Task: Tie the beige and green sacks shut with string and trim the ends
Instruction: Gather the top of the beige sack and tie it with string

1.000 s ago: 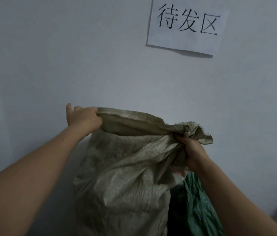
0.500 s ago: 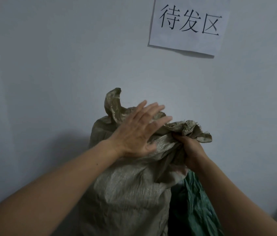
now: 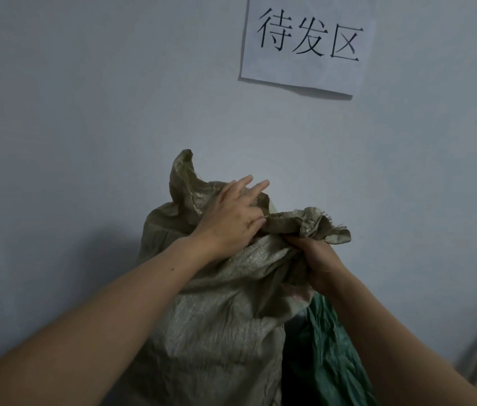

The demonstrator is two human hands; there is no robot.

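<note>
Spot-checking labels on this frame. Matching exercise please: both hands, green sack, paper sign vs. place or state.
1 left hand
2 right hand
3 green sack
4 paper sign

a on the wall, upper right
b grips the beige sack's bunched mouth
c low, right of the beige sack
d rests on the beige sack's top, two fingers outstretched

Pairs: 1-d, 2-b, 3-c, 4-a

Looks like a storeroom or the shipping corner of a warehouse to me. A paper sign (image 3: 307,45) stuck on the bare painted wall (image 3: 85,112) reads 待发区, roughly "waiting to ship". A stuffed beige sack (image 3: 216,332) and a green sack (image 3: 325,361) stand right below it.
</note>
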